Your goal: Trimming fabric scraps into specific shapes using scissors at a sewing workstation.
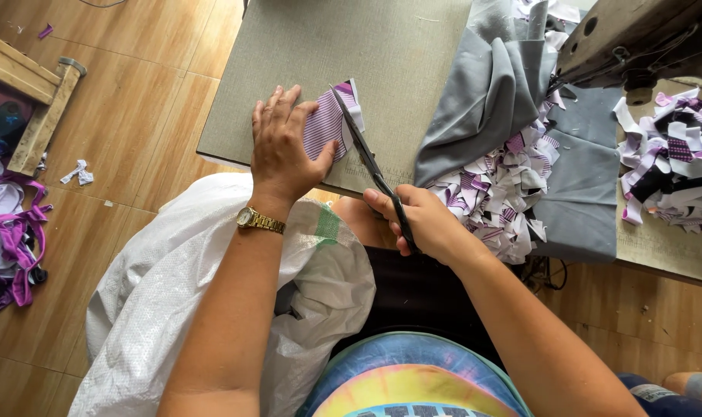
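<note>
Fabric piece [325, 123], purple-striped, is pinned flat on the counter [382, 54] under the spread left hand [283, 147], its right edge met by scissors [370, 166] gripped in the right hand [428, 224], blades pointing away.

Both bare arms reach forward from the bottom of the view. The left arm goes almost straight up the middle and has a gold metal wristwatch [260, 221] on its wrist. The left hand [283, 147] lies flat, palm down, fingers [277, 106] stretched out and close together, thumb stuck out to the right side. The right arm comes in from the lower right at a slant. The right hand [426, 224] is curled into a loose fist, its fingers wrapped tight around something, knuckles up, thumb pointing toward the left hand. The two hands are near each other but apart.
</note>
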